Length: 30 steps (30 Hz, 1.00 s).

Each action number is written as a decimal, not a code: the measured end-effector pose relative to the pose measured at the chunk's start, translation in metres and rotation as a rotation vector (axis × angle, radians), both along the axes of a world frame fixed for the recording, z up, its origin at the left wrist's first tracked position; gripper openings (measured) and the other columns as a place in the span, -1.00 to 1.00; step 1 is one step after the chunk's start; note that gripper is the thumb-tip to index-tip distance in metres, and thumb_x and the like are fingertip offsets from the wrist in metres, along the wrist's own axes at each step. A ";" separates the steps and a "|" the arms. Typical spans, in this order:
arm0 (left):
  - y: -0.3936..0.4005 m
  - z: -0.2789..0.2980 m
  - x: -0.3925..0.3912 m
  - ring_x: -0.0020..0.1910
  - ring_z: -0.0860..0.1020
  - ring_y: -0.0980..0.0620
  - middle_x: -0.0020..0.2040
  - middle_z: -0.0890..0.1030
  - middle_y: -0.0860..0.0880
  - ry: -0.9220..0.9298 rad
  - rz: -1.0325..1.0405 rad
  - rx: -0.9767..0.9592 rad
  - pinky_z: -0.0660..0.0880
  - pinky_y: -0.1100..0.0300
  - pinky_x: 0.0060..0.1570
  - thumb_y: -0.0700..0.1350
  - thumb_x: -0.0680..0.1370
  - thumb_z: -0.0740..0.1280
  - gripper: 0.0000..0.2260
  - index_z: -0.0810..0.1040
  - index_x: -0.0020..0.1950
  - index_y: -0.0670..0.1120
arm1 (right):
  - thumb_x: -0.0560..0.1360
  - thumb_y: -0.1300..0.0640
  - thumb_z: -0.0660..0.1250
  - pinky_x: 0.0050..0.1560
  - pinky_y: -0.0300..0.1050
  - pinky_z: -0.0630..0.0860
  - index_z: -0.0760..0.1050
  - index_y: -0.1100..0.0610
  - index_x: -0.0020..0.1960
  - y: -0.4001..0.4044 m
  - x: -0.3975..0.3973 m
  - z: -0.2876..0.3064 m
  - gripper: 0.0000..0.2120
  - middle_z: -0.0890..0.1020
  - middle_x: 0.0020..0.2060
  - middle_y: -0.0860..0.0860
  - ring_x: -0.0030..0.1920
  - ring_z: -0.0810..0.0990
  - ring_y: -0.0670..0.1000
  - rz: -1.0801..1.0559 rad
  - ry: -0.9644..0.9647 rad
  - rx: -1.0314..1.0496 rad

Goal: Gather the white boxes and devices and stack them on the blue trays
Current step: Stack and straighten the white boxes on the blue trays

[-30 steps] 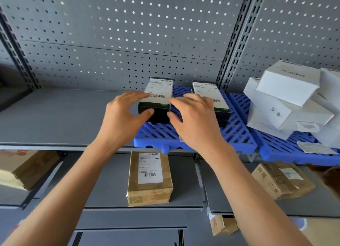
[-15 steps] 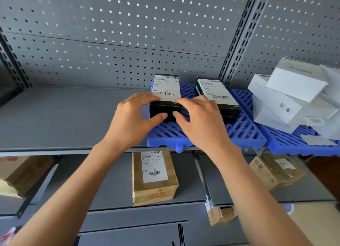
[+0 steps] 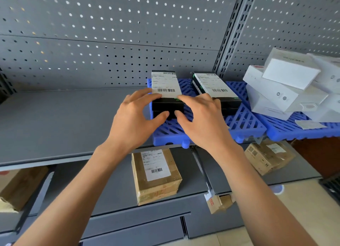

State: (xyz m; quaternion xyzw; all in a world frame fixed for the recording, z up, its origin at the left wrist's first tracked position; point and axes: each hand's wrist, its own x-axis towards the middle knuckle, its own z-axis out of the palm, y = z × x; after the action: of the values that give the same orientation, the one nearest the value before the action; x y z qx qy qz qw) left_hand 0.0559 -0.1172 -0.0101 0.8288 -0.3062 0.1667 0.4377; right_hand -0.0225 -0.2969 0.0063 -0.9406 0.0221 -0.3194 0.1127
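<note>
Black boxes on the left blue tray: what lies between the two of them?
In the head view, only bare lattice of the blue tray shows between the left black box and the right black box.

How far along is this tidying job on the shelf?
Done: a heap of white boxes lies on the right blue tray, and a black box on the left blue tray. In hand: left hand and right hand hold another black box there. The heap is untidy; squaring it up may remain.

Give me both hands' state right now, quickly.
Left hand: fingers and thumb curled round the black box.
Right hand: grips the same box.
</note>
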 end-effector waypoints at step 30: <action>-0.217 0.071 -0.110 0.25 0.35 0.45 0.37 0.43 0.21 -0.133 -0.235 -0.147 0.37 0.36 0.29 -0.10 0.58 0.42 -0.52 0.44 0.49 0.01 | 0.56 0.12 0.38 0.23 0.07 0.36 0.58 0.05 0.30 -0.193 -0.151 0.055 -0.68 0.66 0.16 -0.06 0.24 0.41 -0.01 -0.123 -0.264 0.180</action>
State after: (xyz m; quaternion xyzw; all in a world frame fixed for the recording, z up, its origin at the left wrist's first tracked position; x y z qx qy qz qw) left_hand -0.0536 -0.3347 0.0609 0.7400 -0.4164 0.1909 0.4925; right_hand -0.1735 -0.4896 0.0617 -0.8735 0.0933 -0.4432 0.1787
